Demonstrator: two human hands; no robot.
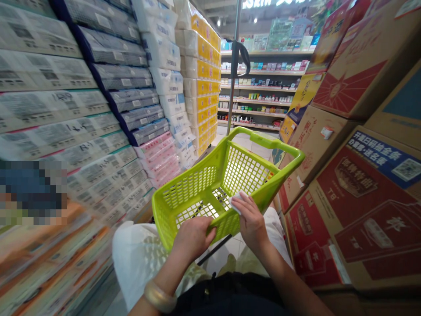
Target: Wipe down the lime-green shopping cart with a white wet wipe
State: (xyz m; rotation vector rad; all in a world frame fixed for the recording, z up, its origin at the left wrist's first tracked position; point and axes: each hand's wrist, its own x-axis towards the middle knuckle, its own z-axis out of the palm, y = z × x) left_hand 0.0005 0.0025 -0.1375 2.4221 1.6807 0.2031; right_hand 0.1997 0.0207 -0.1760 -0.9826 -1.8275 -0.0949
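A lime-green plastic shopping basket [192,184] with a perforated floor and sides stands before my knees, its raised handle at the far right end. Nothing lies inside it. My left hand [194,237] grips the near rim, fingers curled over the edge and thumb outside. Farther right along that same rim, my right hand [251,219] presses a folded white cloth or tissue [236,202] against the plastic. The fingers of this hand lie together over the white piece, which partly hides under them.
Stacked cardboard cartons [365,210] rise close on my right. Wrapped paper packs [125,87] form a high wall on the left. A metal pole [234,87] with a black hook stands beyond the basket, before stocked shelves [259,87].
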